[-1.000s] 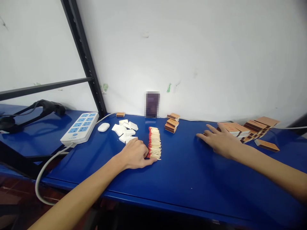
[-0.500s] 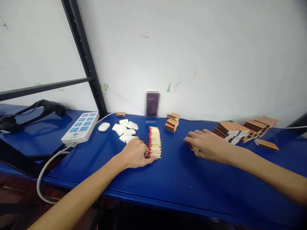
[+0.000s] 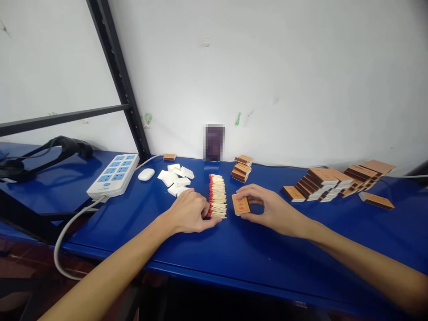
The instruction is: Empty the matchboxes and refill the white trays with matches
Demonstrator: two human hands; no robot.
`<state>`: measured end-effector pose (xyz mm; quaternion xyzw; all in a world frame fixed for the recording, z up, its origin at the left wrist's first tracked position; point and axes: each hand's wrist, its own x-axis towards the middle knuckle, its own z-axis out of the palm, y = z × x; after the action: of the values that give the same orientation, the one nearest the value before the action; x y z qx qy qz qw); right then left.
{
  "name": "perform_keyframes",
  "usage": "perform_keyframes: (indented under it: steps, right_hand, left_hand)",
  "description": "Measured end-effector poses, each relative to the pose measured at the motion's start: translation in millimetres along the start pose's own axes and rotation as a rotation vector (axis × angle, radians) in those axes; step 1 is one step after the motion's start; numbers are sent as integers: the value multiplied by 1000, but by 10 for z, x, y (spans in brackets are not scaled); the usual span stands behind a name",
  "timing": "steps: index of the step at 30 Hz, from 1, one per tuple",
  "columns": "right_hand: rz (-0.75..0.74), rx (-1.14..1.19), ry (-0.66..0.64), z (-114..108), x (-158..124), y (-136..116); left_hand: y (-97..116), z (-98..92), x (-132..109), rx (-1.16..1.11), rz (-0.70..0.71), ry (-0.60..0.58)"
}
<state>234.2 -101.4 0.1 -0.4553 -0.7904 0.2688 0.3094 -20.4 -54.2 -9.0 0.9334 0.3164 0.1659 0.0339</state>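
Observation:
A long row of red-headed matches [image 3: 217, 196] lies on the blue tabletop [image 3: 214, 261], heads to the left. My left hand [image 3: 190, 212] rests at the row's near end, fingers curled by the heads and thumb along the nearest sticks. Just right of the row, my right hand [image 3: 267, 207] grips an orange matchbox [image 3: 241, 204] between thumb and fingers, its printed face showing. Beyond my left hand lies a loose pile of white rectangular pieces [image 3: 176, 179]. A small stack of matchboxes [image 3: 242, 169] stands behind the held box.
Stacked matchboxes [image 3: 321, 183] fill the back right, with a single box [image 3: 377, 200] beside them. A white power strip [image 3: 113, 175], a white rounded case [image 3: 146, 174] and a black headset-like object [image 3: 63, 149] are on the left. A black metal post [image 3: 122, 80] rises there. A blurred-out upright rectangle [image 3: 214, 142] leans at the wall.
My right hand has moved left, bringing a matchbox beside the matches. A matchbox by the right stacks, earlier covered by that hand, now shows. My left hand stays in place.

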Motion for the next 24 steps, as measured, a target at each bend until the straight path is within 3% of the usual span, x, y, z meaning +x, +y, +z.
perform_keyframes:
  steps: [7,12,20,24]
  right_hand:
    - [254,665,-113,129,9,-109]
    - [221,1091,-141,172,108,-204]
    - [326,1317,-160,244,213,-261]
    - [314,1316,-149,259,239,-244]
  left_hand:
    - [-2,-62,-32,-41,89,230]
    - [-27,-66,-30,-27,99,247]
    - [-109,11,-12,-25,189,418]
    - [-111,11,-12,-106,152,431]
